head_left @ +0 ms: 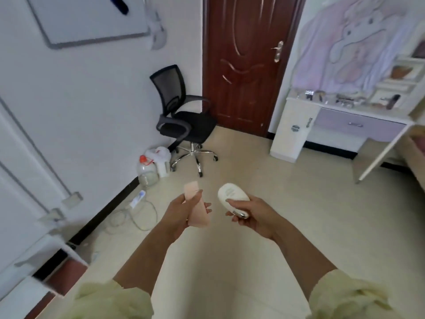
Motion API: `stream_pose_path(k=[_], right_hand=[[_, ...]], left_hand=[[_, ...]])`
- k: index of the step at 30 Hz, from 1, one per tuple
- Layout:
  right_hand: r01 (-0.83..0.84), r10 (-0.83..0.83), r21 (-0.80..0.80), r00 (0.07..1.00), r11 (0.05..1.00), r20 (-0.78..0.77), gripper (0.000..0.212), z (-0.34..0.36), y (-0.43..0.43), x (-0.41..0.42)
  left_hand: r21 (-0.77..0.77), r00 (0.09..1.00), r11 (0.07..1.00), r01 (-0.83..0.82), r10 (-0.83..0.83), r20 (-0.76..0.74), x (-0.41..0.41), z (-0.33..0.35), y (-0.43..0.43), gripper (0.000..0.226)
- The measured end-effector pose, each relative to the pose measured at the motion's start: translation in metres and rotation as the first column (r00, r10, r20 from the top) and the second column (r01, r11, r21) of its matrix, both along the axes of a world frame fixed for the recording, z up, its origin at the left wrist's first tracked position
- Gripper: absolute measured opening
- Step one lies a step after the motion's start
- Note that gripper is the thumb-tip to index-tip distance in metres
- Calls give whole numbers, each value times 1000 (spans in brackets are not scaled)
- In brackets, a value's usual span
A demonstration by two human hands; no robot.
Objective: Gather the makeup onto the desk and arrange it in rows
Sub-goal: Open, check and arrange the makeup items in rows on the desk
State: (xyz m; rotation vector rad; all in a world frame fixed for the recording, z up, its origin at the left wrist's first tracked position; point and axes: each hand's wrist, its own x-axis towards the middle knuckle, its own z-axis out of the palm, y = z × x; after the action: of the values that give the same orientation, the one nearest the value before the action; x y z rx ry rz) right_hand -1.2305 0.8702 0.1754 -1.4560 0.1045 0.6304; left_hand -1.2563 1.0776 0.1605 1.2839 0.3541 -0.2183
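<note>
A flat pink tube [202, 216] was gripped in the left hand [180, 215], the fingers wrapped round its middle and one end left pointing up toward eleven o'clock. A white bottle [230, 194], oval and smooth, was held in the right hand [255, 218], pinched at its lower end by thumb and fingers, where a silver cap [241, 214] was seen. The two hands were held a little apart over the pale floor [287, 226], and neither item touched the other.

The desk [296, 127], white with a lilac drawer, was seen well away at two o'clock, with small items [345, 100] spread on its top. These were too blurred to be named, though makeup seemed likely. An office chair [184, 125] stood at twelve o'clock.

The tube was judged to be soft, light plastic, liable to dent or ooze if clenched, so a loose hold across its flat faces would be suited. The bottle was judged rigid and glossy, light but slippery. A hold round its widest part would be safer than one at the cap, which might twist or pop off. Both could probably be laid flat without rolling, the bottle less surely.
</note>
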Motion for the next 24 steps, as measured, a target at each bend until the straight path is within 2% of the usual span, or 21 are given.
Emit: stream_pose_path(k=[8, 11, 13, 18, 24], right_hand=[[353, -353, 2, 935, 935, 23, 38, -12, -190, 141], [394, -392, -48, 919, 918, 50, 39, -7, -230, 188], [468, -467, -61, 884, 882, 34, 39, -11, -277, 245], [584, -586, -99, 810, 806, 10, 33, 0, -368, 336], [712, -713, -79, 701, 698, 8, 39, 0, -491, 450]], left_hand=[[43, 979, 978, 202, -203, 21, 201, -1, -183, 28], [40, 971, 971, 235, -236, 34, 258, -1, -223, 26], [54, 953, 952, 301, -302, 14, 329, -8, -275, 26], [70, 910, 908, 413, -414, -4, 448, 0, -382, 25], [60, 868, 867, 495, -496, -9, 568, 11, -520, 21]])
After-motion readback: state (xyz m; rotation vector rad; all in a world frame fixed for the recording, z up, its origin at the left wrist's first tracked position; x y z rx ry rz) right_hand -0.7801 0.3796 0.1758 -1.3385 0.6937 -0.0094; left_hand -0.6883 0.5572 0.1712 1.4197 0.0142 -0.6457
